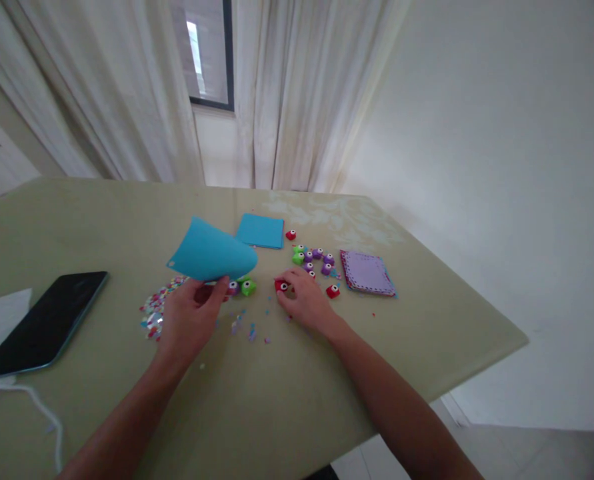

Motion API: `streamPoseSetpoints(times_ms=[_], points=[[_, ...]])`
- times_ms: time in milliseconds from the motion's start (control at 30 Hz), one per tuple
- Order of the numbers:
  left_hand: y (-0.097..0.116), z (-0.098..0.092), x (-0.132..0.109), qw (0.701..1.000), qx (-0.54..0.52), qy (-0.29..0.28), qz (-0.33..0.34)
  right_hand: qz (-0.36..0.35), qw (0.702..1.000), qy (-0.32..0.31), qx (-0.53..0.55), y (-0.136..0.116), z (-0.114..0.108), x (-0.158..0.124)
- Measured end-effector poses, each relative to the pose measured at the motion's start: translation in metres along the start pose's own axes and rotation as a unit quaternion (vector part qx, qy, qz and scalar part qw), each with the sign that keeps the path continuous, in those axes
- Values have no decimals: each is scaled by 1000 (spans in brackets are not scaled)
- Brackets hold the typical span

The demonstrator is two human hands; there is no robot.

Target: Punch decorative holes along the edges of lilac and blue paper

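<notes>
My left hand pinches the lower edge of a curved blue paper sheet, lifted above the table. A small hole shows in the sheet's left corner. My right hand has its fingers closed around a small red paper punch with a white eye, at table height. Beside my left fingers are a green punch and a purple punch, partly hidden. Just beyond my right hand sits a group of purple and green punches. Another red punch lies right of that hand.
A blue paper stack lies at the back, near a red punch. To the right is a purple-topped stack with punched edges. Confetti is heaped on the left. A dark tablet and white cable lie far left.
</notes>
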State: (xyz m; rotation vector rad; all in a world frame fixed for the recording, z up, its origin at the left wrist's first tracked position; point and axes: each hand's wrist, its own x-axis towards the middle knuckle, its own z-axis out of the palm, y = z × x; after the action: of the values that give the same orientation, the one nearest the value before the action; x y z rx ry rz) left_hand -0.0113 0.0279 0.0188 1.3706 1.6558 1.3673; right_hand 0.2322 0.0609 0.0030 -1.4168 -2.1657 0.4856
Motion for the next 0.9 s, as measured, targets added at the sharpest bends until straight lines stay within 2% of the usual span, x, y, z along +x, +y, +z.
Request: streamPoseSetpoints(times_ms=[167, 367, 600, 767, 900], points=[[5, -1, 0, 999, -54, 6, 2, -12, 1000, 2, -12, 1, 3, 0], [6, -3, 3, 989, -86, 71, -99, -8, 999, -3, -46, 3, 2, 1], [0, -2, 2, 992, -77, 63, -81, 14, 999, -8, -50, 4, 1, 3], [4, -3, 1, 991, -82, 62, -90, 7, 999, -11, -43, -1, 8, 2], [12, -4, -2, 987, -84, 92, -100, -41, 999, -29, 5, -3, 14, 0]])
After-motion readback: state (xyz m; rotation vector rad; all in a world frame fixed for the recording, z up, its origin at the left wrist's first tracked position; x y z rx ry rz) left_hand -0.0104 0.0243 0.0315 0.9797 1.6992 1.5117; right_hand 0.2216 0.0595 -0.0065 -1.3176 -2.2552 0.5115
